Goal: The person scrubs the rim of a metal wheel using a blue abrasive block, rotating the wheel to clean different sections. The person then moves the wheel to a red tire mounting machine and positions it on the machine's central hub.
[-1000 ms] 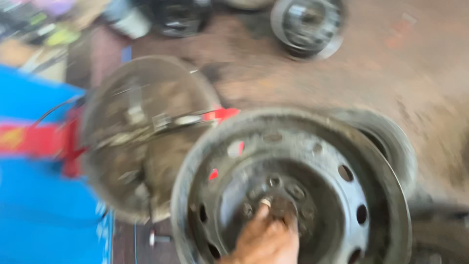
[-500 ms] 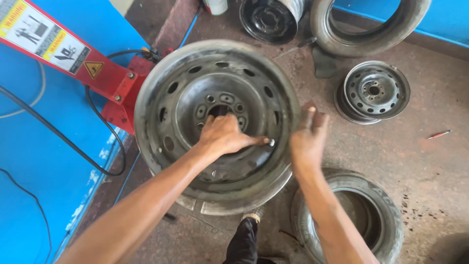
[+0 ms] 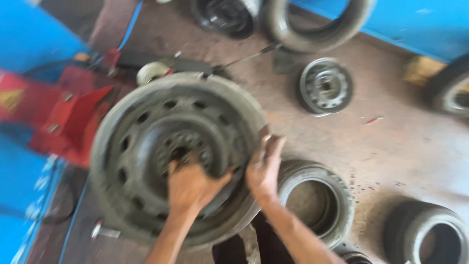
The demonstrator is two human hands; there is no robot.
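While our hands work it, the steel wheel rim (image 3: 161, 146) sits at nine o'clock of the view.
We press our left hand (image 3: 191, 183), fingers spread, on its hub; our right hand (image 3: 264, 168) grips its three o'clock edge, a tyre (image 3: 337, 195) just beyond on the floor (image 3: 391, 142).

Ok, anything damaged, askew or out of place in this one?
Nothing clearly damaged. The steel wheel under the left hand and right hand looks grimy, but blur hides detail. Tyres and a smaller wheel lie scattered on the dirty floor.
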